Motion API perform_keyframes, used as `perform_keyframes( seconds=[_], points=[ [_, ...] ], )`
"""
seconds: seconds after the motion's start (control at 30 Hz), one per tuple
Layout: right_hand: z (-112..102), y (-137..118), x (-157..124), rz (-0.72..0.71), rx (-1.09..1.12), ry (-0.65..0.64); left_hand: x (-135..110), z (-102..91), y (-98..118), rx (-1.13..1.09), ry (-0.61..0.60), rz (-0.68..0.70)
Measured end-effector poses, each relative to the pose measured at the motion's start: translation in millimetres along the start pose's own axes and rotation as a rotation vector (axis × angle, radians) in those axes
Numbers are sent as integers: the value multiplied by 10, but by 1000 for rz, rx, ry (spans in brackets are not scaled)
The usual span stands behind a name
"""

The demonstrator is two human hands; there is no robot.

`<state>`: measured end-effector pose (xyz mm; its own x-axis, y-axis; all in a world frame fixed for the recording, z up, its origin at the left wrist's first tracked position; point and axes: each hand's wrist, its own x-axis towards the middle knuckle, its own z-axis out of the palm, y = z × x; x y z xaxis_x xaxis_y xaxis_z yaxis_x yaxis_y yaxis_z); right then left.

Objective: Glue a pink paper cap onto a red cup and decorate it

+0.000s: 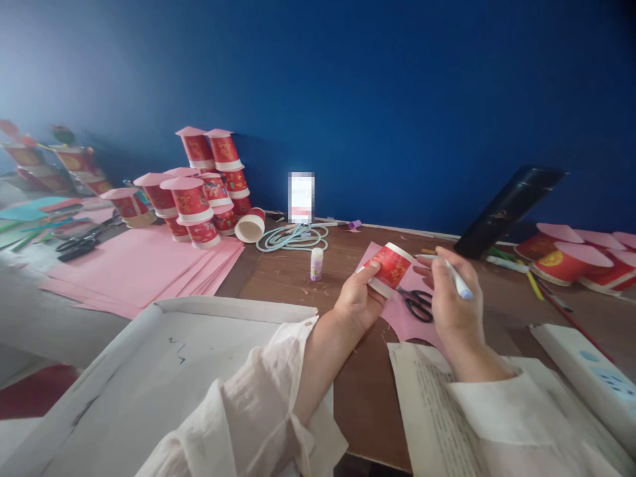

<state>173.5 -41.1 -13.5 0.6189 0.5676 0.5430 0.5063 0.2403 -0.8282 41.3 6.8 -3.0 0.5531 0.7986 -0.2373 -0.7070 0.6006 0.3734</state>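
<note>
My left hand grips a red paper cup with gold print, tilted on its side, thumb on the wall and fingers beneath. In my right hand is a white marker with a blue end; its tip points left toward the cup's rim. Whether the tip touches the cup I cannot tell. Under both hands lies pink paper, with black-handled scissors on it. A glue stick stands upright to the left of the cup.
Stacked red cups with pink paper tops stand behind pink sheets. A white box lid lies at front left. A coiled cable, a black cylinder, a power strip and a printed page surround the hands.
</note>
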Motion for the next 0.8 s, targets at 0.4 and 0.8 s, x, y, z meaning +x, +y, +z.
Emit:
perform_keyframes(
  seconds=[0.4,0.8],
  points=[
    [119,-85,-40,469,518,-295,-14,-7,8,18,-109,-23],
    [126,-13,-49,446,508,-323,-84,37,-24,13,-131,-10]
  ],
)
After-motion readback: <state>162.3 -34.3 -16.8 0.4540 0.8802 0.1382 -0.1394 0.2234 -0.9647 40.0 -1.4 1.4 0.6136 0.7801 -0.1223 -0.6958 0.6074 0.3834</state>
